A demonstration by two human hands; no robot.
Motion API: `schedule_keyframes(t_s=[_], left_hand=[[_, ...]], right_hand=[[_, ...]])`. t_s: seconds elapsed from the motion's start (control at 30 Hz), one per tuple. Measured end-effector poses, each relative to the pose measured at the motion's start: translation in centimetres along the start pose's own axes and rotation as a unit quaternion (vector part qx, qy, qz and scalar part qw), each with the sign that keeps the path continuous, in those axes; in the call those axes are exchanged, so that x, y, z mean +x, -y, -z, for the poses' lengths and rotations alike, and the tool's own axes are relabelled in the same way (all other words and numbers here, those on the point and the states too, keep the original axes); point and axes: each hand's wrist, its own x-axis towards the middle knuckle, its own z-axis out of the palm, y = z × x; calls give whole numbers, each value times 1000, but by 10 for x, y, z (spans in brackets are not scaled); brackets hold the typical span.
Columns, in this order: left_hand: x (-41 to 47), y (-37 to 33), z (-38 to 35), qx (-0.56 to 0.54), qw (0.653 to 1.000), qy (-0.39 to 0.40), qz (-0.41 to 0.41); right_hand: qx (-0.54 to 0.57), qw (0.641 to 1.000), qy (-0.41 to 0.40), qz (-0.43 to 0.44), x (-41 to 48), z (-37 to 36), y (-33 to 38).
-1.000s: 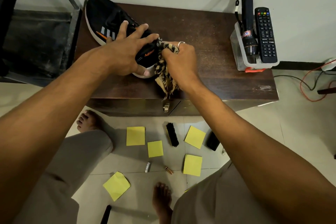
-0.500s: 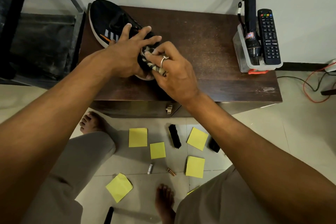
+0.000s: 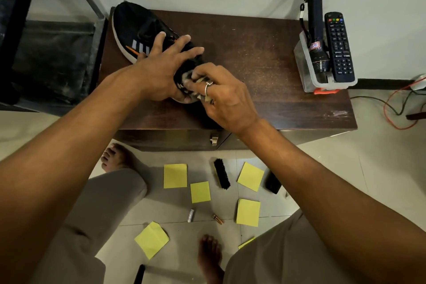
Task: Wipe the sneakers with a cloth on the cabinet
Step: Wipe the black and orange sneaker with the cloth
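Observation:
A black sneaker [image 3: 136,27] with white stripes and a white sole lies on the dark wooden cabinet [image 3: 260,57], at its left end. My left hand [image 3: 161,71] lies over the shoe's front half, fingers spread across the top and thumb under the sole edge. My right hand [image 3: 221,97], with a ring on one finger, grips a bunched patterned cloth [image 3: 198,80] and presses it against the shoe's near end. Most of the cloth is hidden under my fingers.
A clear tray [image 3: 306,76] at the cabinet's right end holds a black torch [image 3: 317,30] and a remote control [image 3: 338,46]. On the floor below lie yellow sticky notes [image 3: 175,175], a black shoe brush [image 3: 221,177], two batteries [image 3: 190,215] and my bare feet. Cables run at the right.
The cloth hung loose over the cabinet's front edge; now my right hand has bunched it up and moved it onto the shoe's near end. My left hand stays on the shoe.

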Motion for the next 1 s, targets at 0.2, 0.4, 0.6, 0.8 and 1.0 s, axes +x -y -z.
schedule_keyframes(t_s=[0.2,0.4,0.6,0.8,1.0], left_hand=[[-9,4,12,-63,997,36,6],[-9,-17,-2,-291,931,-140,168],[10,-31,-17,-331,900,-167,231],[14,-30,-17,-327,896,-168,250],[17,-21,-18,-364,875,-191,255]], right_hand=[[132,977,-71,-153,-5,5,-8],[226,907,-120,-335,17,5,-8],[257,887,-69,-378,18,2,6],[270,859,-67,-429,14,-1,4],[277,889,-111,-348,4,-12,28]])
